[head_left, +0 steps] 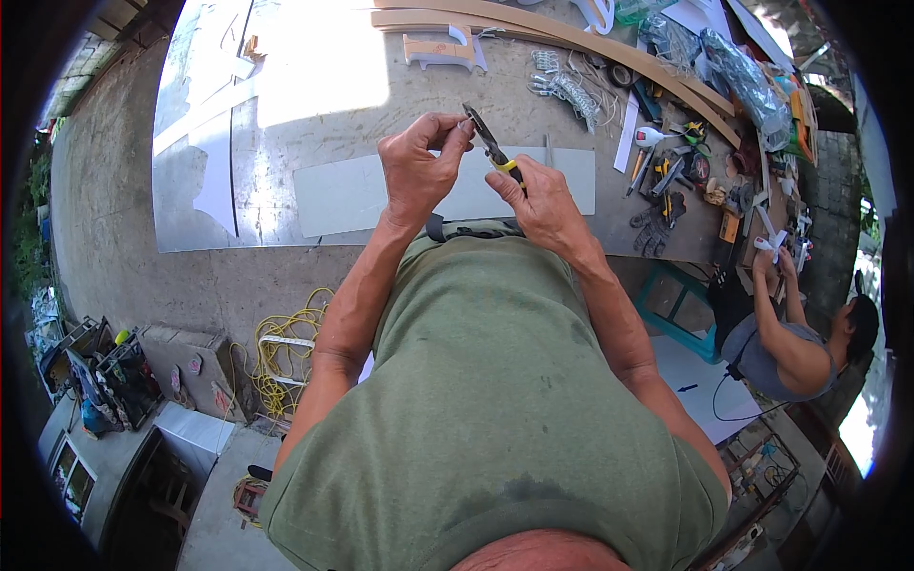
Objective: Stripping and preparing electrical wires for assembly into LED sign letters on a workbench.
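My right hand point(545, 205) is wrapped round pliers point(492, 148) with yellow and black handles, their dark jaws pointing up and left. Thumb and fingertips of my left hand point(419, 167) are pinched together right beside the jaw tips, on a small pale piece too tiny to name. Both hands are raised over the near edge of the metal-topped table point(333, 143). Below them lies a flat pale grey sheet strip point(347, 200). Farther back on the table rests a tan-faced, white-sided letter shape point(440, 49).
Long tan strips point(571, 36) cross the back. White wired light modules point(571, 93) lie right of my hands, then hand tools point(671, 173) and a dark glove point(653, 228). At right a co-worker point(785, 333) handles a white piece beside a teal stool point(678, 309). Yellow cord point(281, 362) lies lower left.
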Demonstrator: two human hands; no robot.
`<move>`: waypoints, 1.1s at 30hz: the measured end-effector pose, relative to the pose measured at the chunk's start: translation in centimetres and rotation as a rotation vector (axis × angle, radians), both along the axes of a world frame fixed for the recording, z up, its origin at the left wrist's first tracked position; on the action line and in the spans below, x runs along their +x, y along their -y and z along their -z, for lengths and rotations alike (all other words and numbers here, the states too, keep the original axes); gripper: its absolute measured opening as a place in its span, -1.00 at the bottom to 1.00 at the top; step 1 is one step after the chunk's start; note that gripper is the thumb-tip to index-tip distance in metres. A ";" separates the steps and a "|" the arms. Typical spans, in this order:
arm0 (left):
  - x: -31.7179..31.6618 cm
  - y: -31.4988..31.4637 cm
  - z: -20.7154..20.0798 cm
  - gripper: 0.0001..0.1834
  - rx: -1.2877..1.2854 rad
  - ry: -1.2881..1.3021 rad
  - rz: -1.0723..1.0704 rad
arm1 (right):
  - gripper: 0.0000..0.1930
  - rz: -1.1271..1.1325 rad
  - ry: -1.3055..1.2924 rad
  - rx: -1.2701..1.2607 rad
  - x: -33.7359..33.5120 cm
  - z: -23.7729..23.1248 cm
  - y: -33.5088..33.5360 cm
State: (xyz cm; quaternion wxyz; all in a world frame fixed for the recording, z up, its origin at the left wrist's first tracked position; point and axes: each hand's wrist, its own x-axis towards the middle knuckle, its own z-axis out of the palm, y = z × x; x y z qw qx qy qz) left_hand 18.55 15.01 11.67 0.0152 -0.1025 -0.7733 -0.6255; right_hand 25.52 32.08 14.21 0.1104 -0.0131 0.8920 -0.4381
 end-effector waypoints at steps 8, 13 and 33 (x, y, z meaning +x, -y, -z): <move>-0.1 -0.1 0.2 -0.94 0.021 -0.010 -0.035 | -0.41 -0.015 0.002 0.026 -0.2 0.0 0.2; -0.1 0.2 0.1 -0.87 -0.027 0.003 -0.005 | -0.43 -0.013 -0.012 0.027 -0.3 -0.2 0.3; -0.3 0.1 0.9 -0.94 0.015 0.009 -0.043 | -0.54 -0.018 -0.088 0.148 -0.1 1.0 1.1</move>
